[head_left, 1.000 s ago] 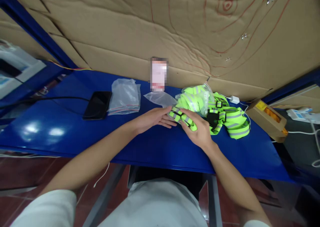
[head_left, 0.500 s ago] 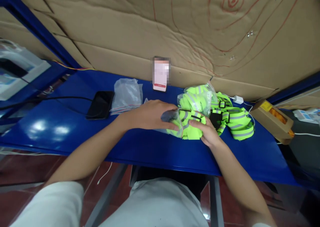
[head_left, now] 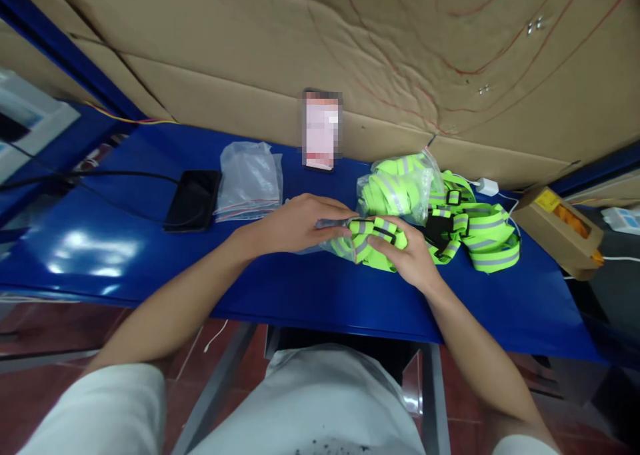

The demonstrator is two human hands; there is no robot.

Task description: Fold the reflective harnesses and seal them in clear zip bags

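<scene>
Head view: both your hands work above the blue desk (head_left: 320,298), right of its middle, set back from the front edge.
Strap bundle (head_left: 379,241): one, yellow-green with grey stripes, held between your hands; its left end lies inside the clear bag.
Clear bag (head_left: 341,247): one, partly hidden by your fingers, its lip around the bundle.
Left hand (head_left: 306,225): clamped on the clear bag, film between thumb and fingers; judged to be holding the mouth spread and steady.
Right hand (head_left: 413,255): clamped on the strap bundle, thumb on top; the grip appears meant to keep the folds compact.
Filled bag (head_left: 393,193): at least one, near the back edge, straps inside; overlapping film prevents a firm count.
Loose straps (head_left: 493,238): one heap toward the right edge, pieces uncountable; presumably placed for your right hand's reach.
Flat bags (head_left: 250,181): one stack, left of your hands, sheets uncountable; probably kept on that side for your left hand.
Phone (head_left: 320,135): one, at the back edge, apparently leaned there to face you.
Black device (head_left: 193,200): one, toward the left edge, cable attached.
Carton (head_left: 560,235): one, by the right edge, orange contents showing.
</scene>
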